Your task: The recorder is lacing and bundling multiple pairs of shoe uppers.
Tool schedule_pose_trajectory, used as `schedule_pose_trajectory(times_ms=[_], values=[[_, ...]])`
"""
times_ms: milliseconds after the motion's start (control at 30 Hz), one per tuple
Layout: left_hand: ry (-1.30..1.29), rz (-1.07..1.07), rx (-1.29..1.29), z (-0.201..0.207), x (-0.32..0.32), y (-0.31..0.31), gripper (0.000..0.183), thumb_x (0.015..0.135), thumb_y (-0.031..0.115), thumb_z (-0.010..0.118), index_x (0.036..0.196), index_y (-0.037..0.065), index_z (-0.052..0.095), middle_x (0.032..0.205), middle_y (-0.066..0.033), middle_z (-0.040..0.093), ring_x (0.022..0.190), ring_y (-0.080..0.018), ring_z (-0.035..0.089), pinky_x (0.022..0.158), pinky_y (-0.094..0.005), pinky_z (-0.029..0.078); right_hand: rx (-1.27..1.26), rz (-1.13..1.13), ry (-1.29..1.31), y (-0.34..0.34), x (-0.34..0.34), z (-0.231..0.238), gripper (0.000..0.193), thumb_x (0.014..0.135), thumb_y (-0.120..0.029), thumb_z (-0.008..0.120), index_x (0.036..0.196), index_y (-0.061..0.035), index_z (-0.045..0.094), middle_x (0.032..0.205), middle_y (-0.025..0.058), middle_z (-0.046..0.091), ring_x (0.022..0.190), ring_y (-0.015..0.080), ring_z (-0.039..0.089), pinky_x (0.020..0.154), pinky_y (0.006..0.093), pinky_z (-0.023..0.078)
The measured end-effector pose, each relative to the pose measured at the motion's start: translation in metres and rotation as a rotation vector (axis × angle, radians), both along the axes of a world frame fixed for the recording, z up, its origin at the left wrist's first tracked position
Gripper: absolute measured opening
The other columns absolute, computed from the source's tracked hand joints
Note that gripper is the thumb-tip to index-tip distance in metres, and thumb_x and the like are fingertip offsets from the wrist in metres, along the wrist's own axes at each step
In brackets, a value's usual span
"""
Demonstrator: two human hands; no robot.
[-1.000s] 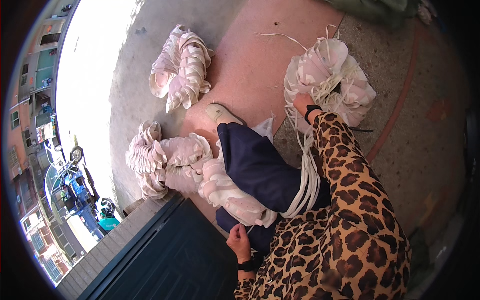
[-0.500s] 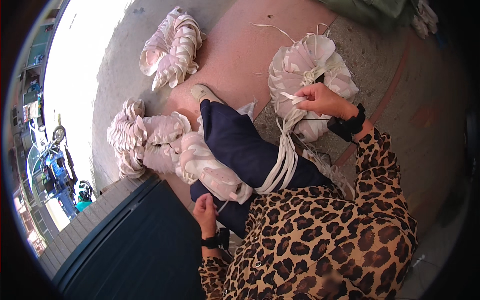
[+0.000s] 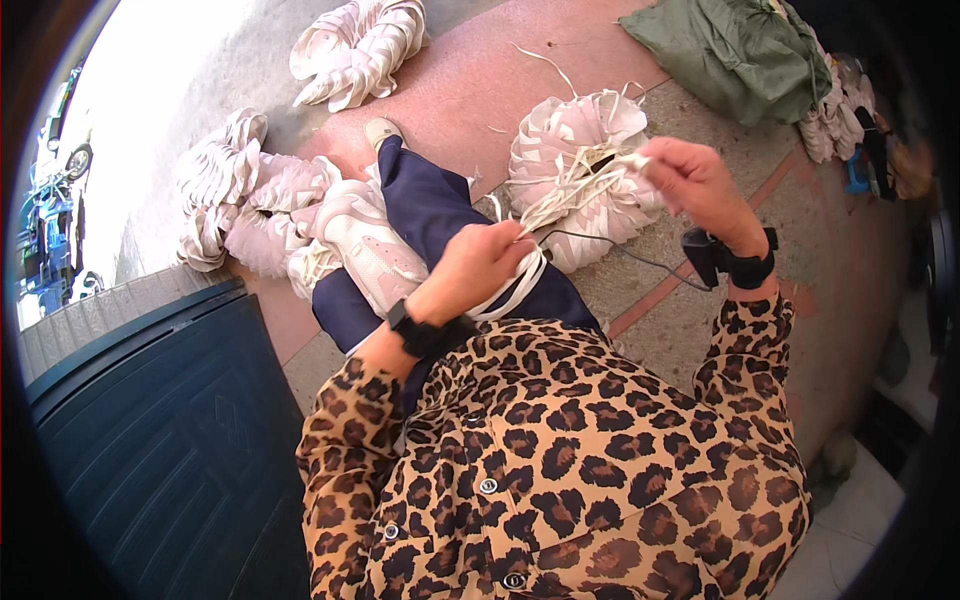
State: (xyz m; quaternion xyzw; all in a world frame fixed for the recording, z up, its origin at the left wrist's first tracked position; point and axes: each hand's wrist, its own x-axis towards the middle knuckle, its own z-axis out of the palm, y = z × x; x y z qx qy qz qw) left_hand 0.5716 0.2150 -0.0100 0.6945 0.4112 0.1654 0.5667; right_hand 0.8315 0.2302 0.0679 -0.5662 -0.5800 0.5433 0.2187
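My left hand [image 3: 470, 262] is closed on a strand group of white shoelaces [image 3: 572, 196] over my lap. Farther right, my right hand [image 3: 692, 188] pinches the other end of the laces, which stretch between both hands. Behind them a ring-shaped bundle of pink and white shoe uppers [image 3: 538, 142] lies on the floor, partly covered by laces and hand. Across my thigh lies a pink and white shoe upper [image 3: 365, 245], close to my left wrist. Some lace loops hang below my left hand.
More bundled shoe uppers [image 3: 215, 190] lie at the left, with another bundle [image 3: 360, 50] at the far side. A dark ribbed plastic crate [image 3: 150, 430] stands at my left. A green sack [image 3: 735, 60] sits at the far right. A dark cord [image 3: 610, 245] runs by my right wrist.
My left hand has moved up and right from beside my lap to grip the laces. My right hand still holds laces. The view has shifted, bringing the green sack further into sight.
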Motion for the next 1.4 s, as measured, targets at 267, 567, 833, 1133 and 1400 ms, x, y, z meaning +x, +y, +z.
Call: schedule_pose_trajectory(times_ms=[267,567,833,1133,1400], values=[[0.065,0.164,-0.25,0.013,-0.112,-0.063,0.021,0.088,0.017,0.051,0.089,-0.003,0.058,0.057,-0.0044,0.048,0.054,-0.0084,0.042,0.05,-0.0241,0.037,0.114,-0.219,-0.273,-0.025,0.059,-0.079,0.02,0.087,-0.018,0.051,0.088,-0.0001,0.06,0.062,-0.0017,0.05,0.051,0.0066,0.043,0.049,0.0218,0.037],[0.2,0.144,-0.362,-0.033,-0.124,-0.12,0.02,0.086,0.015,0.054,0.089,-0.004,0.058,0.063,-0.0029,0.054,0.06,-0.0074,0.047,0.056,-0.0231,0.041,-0.038,-0.75,-0.513,-0.06,0.192,-0.182,0.021,0.082,-0.017,0.051,0.09,-0.0005,0.062,0.063,0.0052,0.057,0.059,0.0146,0.055,0.056,0.0282,0.043],[0.231,0.226,-0.302,-0.028,-0.101,-0.102,0.02,0.084,0.015,0.054,0.089,-0.003,0.059,0.065,-0.0143,0.058,0.058,-0.018,0.056,0.057,-0.028,0.043,0.268,-0.29,-1.175,-0.027,0.114,-0.164,0.041,0.08,-0.014,0.051,0.119,-0.0028,0.047,0.117,0.018,0.051,0.106,0.0319,0.05,0.092,0.0384,0.039],[-0.092,0.276,-0.462,-0.026,-0.085,-0.086,0.013,0.089,0.011,0.047,0.093,0.0,0.054,0.069,-0.0035,0.054,0.056,-0.0112,0.049,0.052,-0.0226,0.04,0.18,0.474,0.306,-0.068,-0.165,-0.115,0.031,0.09,-0.021,0.044,0.108,0.0028,0.051,0.096,0.0181,0.059,0.088,0.0292,0.058,0.075,0.0331,0.046],[-0.454,0.554,-0.876,-0.033,-0.105,-0.106,0.013,0.09,0.017,0.05,0.09,0.005,0.044,0.06,-0.0025,0.053,0.046,-0.0085,0.049,0.04,-0.0174,0.038,-0.022,0.68,0.099,-0.074,-0.18,-0.106,0.026,0.087,-0.027,0.046,0.089,-0.0035,0.057,0.075,0.0187,0.058,0.074,0.0362,0.057,0.065,0.042,0.044]])
